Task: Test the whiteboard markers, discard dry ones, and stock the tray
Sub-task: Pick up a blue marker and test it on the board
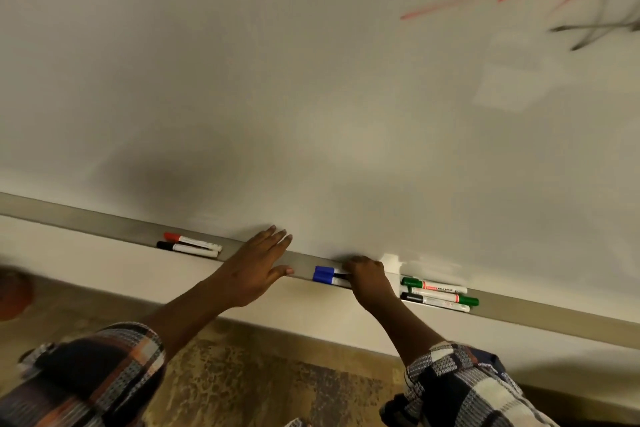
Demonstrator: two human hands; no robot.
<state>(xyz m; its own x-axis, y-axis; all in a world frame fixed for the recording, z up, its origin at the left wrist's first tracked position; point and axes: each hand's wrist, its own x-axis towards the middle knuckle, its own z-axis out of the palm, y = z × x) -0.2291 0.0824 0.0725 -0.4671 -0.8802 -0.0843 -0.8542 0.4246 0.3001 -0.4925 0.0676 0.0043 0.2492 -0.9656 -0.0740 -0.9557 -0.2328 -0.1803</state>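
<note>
Our left hand (pixel 259 267) lies flat, fingers straight, on the tray (pixel 519 310). Our right hand (pixel 369 279) grips the blue-capped markers (pixel 323 274).

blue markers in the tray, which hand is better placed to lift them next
Right. The right hand is curled on the blue markers, fingers over their barrels. The left hand lies flat and open on the tray rim beside them, holding nothing.
</note>
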